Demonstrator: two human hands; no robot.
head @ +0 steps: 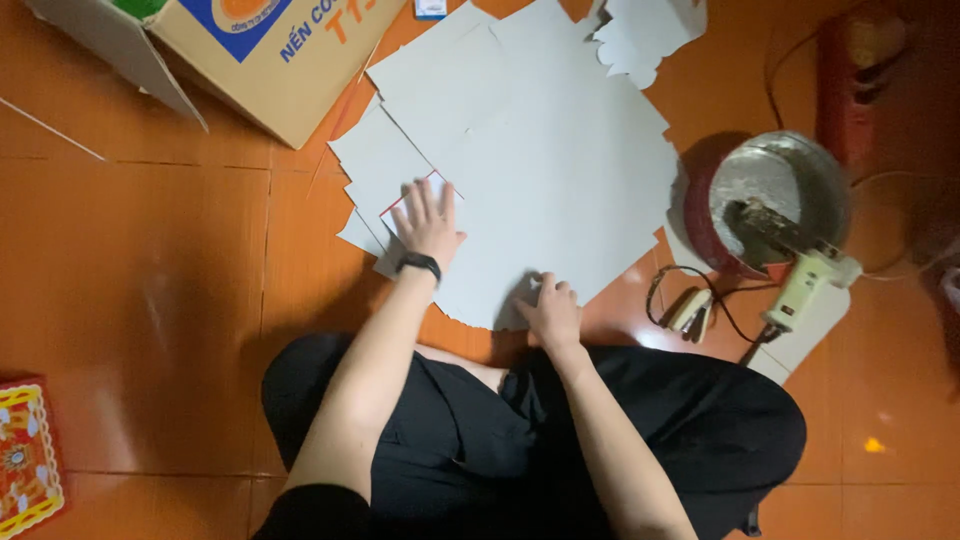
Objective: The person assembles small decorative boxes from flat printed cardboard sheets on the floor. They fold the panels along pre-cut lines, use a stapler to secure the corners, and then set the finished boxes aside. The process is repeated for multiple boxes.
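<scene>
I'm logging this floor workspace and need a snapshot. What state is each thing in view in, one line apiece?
Left hand: open, flat on the sheets.
Right hand: fingers curled, pressing the big sheet's near edge.
Big grey card sheet: flat on the floor.
Smaller grey sheets: stacked, fanned out beneath it.
Cardboard box: flaps open.
Glue gun: resting on the metal pot, cord attached.
Metal pot: upright, no lid.
Patterned box: lying at the frame's edge.

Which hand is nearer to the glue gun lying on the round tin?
Right. The right hand presses the near edge of the grey cardboard sheet, with bare floor between it and the glue gun. The left hand lies flat further left, across the sheet.
</scene>
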